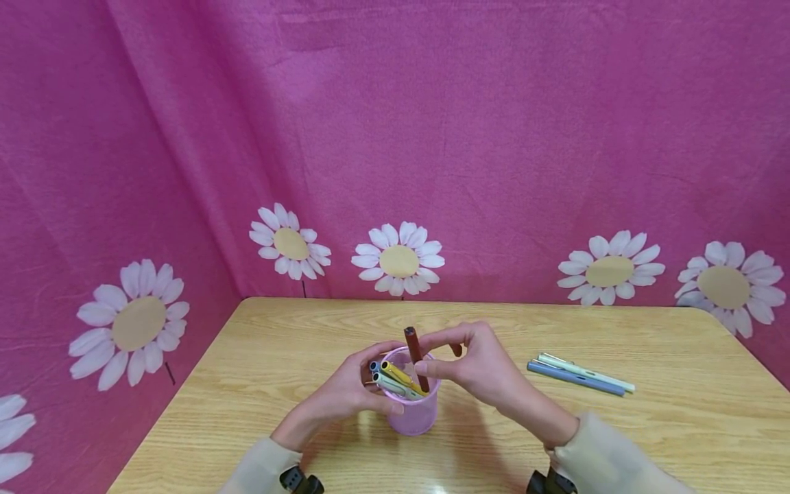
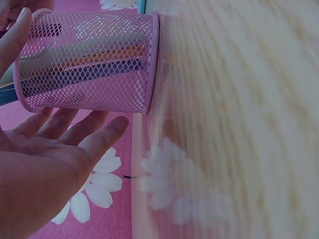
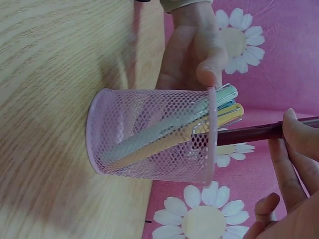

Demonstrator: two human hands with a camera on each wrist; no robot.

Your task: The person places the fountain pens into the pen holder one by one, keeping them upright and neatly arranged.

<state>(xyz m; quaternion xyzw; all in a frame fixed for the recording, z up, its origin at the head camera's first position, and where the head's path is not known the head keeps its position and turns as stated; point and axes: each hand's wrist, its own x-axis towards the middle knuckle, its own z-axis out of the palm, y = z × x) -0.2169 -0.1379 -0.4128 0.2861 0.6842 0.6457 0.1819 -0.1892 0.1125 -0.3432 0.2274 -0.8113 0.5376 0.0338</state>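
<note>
A pink mesh pen cup [image 1: 412, 415] stands upright on the table. My left hand [image 1: 345, 387] holds it near the rim, thumb on the near side and fingers round the far side. Leaning inside the cup are a yellow pen [image 1: 398, 375], a pale green pen [image 1: 395, 386] and a blue pen [image 1: 374, 366]. Between thumb and fingers, my right hand [image 1: 484, 363] pinches a dark red pen [image 3: 251, 133]. The red pen's lower end is within the cup's mouth, and its upper part sticks out above the rim.
On the wooden table [image 1: 278, 357], a second blue pen [image 1: 574, 378] and a second pale green pen [image 1: 592, 374] lie side by side to the right. A pink curtain [image 1: 494, 137] with daisy prints hangs behind the table and along its left side.
</note>
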